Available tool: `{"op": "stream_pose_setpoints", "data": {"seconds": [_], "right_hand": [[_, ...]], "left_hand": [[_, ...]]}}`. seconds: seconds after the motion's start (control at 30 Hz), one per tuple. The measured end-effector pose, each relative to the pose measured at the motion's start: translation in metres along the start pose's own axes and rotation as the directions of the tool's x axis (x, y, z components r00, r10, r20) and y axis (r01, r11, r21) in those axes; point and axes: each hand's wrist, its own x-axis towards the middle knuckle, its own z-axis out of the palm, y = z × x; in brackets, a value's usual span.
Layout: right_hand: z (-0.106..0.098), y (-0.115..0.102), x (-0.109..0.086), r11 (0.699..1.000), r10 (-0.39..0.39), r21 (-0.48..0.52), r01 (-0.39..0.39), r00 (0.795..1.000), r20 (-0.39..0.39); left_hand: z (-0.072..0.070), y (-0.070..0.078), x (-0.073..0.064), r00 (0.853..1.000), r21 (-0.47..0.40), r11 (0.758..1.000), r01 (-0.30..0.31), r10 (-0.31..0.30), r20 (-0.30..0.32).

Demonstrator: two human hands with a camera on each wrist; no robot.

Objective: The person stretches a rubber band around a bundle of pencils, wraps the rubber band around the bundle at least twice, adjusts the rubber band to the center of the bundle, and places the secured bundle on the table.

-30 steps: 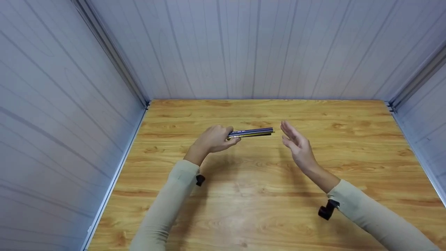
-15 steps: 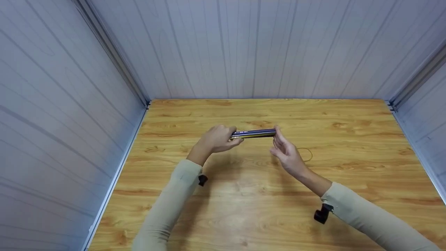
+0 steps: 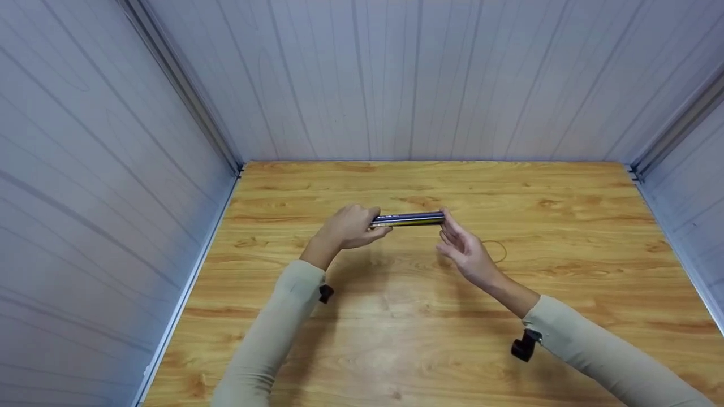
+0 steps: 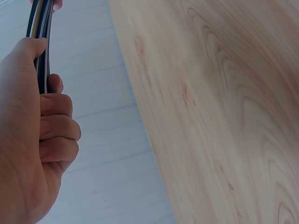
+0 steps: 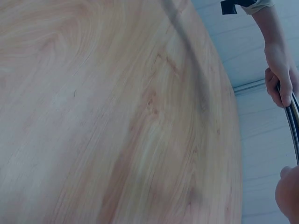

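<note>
My left hand [image 3: 349, 227] grips one end of a bundle of slim pencils [image 3: 410, 219], dark blue, black and yellow, with small pale lettering. The bundle lies level above the table, pointing right. In the left wrist view, the thumb and curled fingers wrap the pencils [image 4: 41, 23]. My right hand [image 3: 468, 255] touches the far ends of the pencils with extended fingers, its thumb apart below them. The right wrist view catches only a part of the right hand [image 5: 288, 191] at the edge, with the pencils [image 5: 292, 126] running up to the left hand.
A thin yellowish rubber band [image 3: 498, 250] lies on the wood-grain table [image 3: 396, 316], just behind the right hand. Pale panel walls [image 3: 384, 79] enclose the table at the back and both sides.
My right hand has moved left, from apart to touching the pencil ends. The protruding yellow pencil now sits about even with the others. The rubber band has come into view on the table.
</note>
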Motion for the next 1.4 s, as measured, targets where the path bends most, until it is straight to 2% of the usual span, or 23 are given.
{"op": "stream_pose_setpoints", "data": {"seconds": [0.2, 0.33, 0.43, 0.5, 0.6, 0.7, 0.83, 0.93, 1.27, 1.4], "right_hand": [[-0.023, 0.005, -0.002, 0.998, -0.009, -0.064, 0.006, 0.999, -0.052], [-0.048, 0.008, -0.003, 0.988, 0.004, -0.151, -0.017, 0.996, -0.085], [-0.067, 0.011, -0.002, 0.968, 0.026, -0.247, -0.043, 0.997, -0.073], [-0.079, 0.014, -0.001, 0.932, 0.029, -0.360, -0.047, 0.998, -0.055], [-0.096, 0.021, 0.003, 0.841, 0.018, -0.541, -0.018, 1.000, -0.005], [-0.110, 0.027, 0.009, 0.762, 0.015, -0.647, 0.024, 0.998, 0.054], [-0.125, 0.034, 0.016, 0.720, 0.050, -0.693, 0.038, 0.993, 0.106], [-0.134, 0.040, 0.018, 0.696, 0.080, -0.717, 0.029, 0.990, 0.118], [-0.154, 0.062, 0.016, 0.657, 0.202, -0.751, -0.058, 0.974, 0.101], [-0.154, 0.065, 0.018, 0.653, 0.195, -0.756, -0.053, 0.976, 0.100]], "left_hand": [[0.001, -0.005, -0.005, 1.000, -0.008, 1.000, 0.017, -0.017, -0.003], [0.001, -0.008, -0.008, 0.999, 0.004, 0.999, 0.044, -0.044, -0.010], [0.000, -0.008, -0.007, 0.999, 0.004, 0.999, 0.042, -0.042, -0.014], [-0.001, -0.006, -0.006, 0.999, 0.007, 0.999, 0.034, -0.034, -0.011], [-0.002, -0.004, -0.004, 0.999, 0.009, 0.999, 0.035, -0.035, -0.005], [-0.002, -0.003, -0.003, 0.999, 0.003, 0.999, 0.039, -0.039, -0.007], [-0.002, -0.001, -0.003, 0.999, -0.004, 1.000, 0.030, -0.030, -0.012], [0.000, 0.000, -0.004, 1.000, 0.000, 1.000, 0.022, -0.022, -0.007], [0.002, -0.002, -0.003, 0.999, 0.024, 0.999, 0.033, -0.034, 0.014], [0.004, -0.004, -0.004, 0.999, 0.028, 0.998, 0.050, -0.050, 0.013]]}}
